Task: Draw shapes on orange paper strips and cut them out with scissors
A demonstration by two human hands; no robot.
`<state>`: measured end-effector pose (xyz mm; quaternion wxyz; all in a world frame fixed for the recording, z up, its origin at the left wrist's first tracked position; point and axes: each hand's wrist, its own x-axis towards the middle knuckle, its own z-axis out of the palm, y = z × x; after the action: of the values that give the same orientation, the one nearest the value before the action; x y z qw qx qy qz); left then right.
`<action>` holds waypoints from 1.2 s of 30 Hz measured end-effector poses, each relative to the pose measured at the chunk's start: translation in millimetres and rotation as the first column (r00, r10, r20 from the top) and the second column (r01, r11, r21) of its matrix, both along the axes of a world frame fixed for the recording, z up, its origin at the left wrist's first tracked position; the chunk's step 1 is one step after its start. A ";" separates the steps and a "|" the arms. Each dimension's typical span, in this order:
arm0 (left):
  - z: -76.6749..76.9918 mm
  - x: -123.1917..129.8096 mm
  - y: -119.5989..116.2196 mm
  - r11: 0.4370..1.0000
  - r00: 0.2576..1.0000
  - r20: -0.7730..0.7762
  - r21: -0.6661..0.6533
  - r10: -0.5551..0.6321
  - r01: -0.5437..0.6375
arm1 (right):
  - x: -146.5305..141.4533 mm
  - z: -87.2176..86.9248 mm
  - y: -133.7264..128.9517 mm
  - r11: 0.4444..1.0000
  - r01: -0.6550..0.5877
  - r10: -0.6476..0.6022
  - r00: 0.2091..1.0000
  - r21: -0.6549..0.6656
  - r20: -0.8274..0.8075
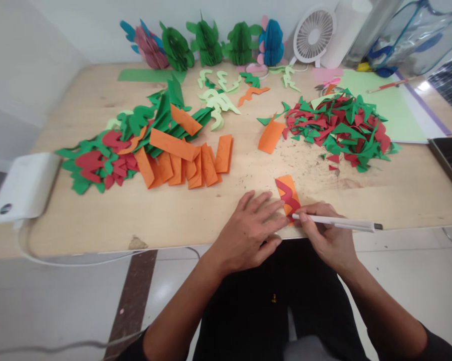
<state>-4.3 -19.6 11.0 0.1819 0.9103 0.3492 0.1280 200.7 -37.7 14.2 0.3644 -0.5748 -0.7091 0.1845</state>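
Note:
A small orange paper piece [293, 186] lies at the table's near edge with a wavy red paper shape [286, 194] on top of it. My left hand [250, 233] is spread flat on the table, its fingertips touching the left side of these papers. A white pen [336, 221] is pinched in my right hand [329, 238], its tip at the lower end of the red shape. Left of centre lie several folded orange pieces [173, 145], some with drawn curved lines. One more orange piece [271, 136] sits alone farther back.
Red and green scraps [339, 125] are heaped at the right, near a phone [451, 160]. Green and red cut shapes [90, 163] lie left, beside a white box [25, 188] with a cable. Paper figures [209, 45] and a fan [314, 35] line the back.

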 end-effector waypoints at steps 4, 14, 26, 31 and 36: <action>0.5 0.1 0.1 1.000 1.000 0.000 -0.003 -0.004 0.004 | 0.1 0.0 0.2 1.000 0.005 -0.005 1.000 -0.008 0.009; 1.6 0.2 0.1 1.000 1.000 -0.008 -0.020 -0.003 0.003 | 1.1 0.7 2.7 0.998 0.046 -0.048 0.998 0.045 0.028; 2.0 0.5 0.1 1.000 1.000 -0.002 -0.015 -0.001 0.001 | 1.3 -1.8 3.0 0.996 0.082 -0.083 0.996 0.047 0.030; 1.9 0.5 0.3 1.000 1.000 -0.003 -0.021 -0.004 0.004 | 0.9 -1.8 3.5 0.995 0.093 -0.094 0.995 0.045 0.026; 1.0 0.4 0.1 1.000 1.000 0.003 -0.017 -0.003 0.003 | 0.2 -3.5 3.8 0.994 0.107 -0.108 0.994 0.034 0.022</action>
<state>-4.0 -19.5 12.0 0.1903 0.9090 0.3488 0.1260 200.9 -33.9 10.7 0.3750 -0.6083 -0.6842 0.1460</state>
